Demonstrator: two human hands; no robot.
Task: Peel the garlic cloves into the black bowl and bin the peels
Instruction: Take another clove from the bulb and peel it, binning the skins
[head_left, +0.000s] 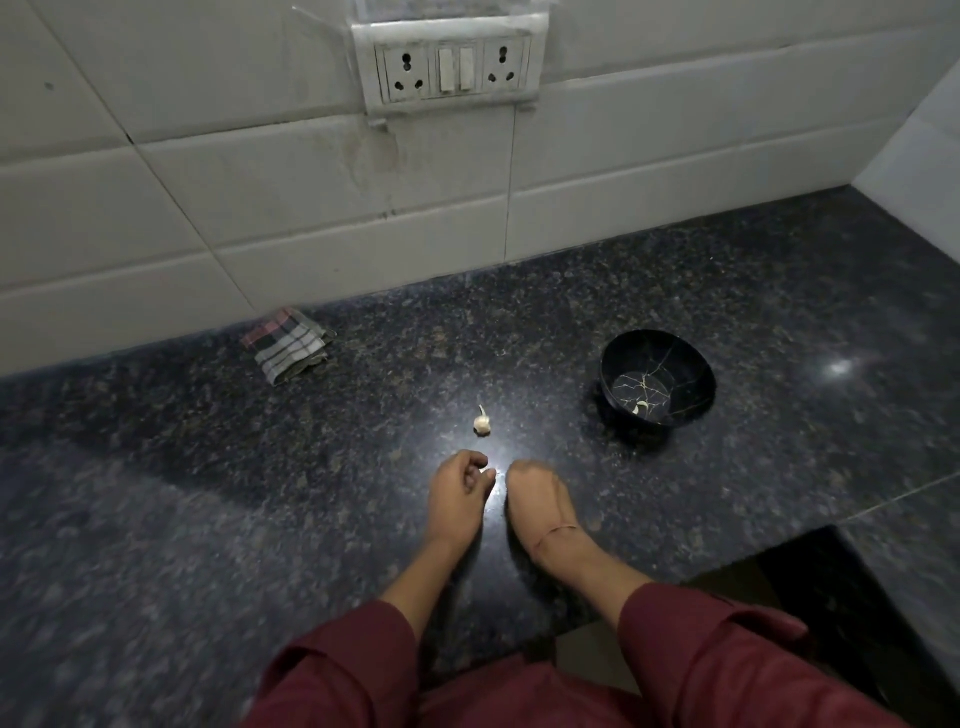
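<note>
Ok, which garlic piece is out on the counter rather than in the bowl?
The stalked garlic piece lying on the counter just beyond the left hand; the other pale piece lies inside the black bowl.

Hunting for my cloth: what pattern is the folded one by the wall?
Grey-and-pink plaid folded cloth, head view.
</note>
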